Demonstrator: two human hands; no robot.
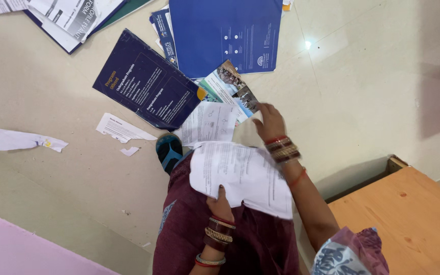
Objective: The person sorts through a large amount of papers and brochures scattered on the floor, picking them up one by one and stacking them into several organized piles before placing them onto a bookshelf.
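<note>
A torn scrap of white paper [29, 140] lay far left on the pale tiled floor [52, 193], then a dark navy brochure [146, 84]. The left hand [220, 204] had its fingers clamped on a creased white printed sheet [245, 175]. The right hand [270, 121], fingers spread apart, reached just beside a glossy photo leaflet [232, 86], whose long axis ran away from it up-left. A wooden bench [413, 219] stood rightmost.

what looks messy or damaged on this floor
Folders and brochures lie scattered askew on the floor, with torn paper scraps at left. The left hand holds a crumpled sheet.
</note>
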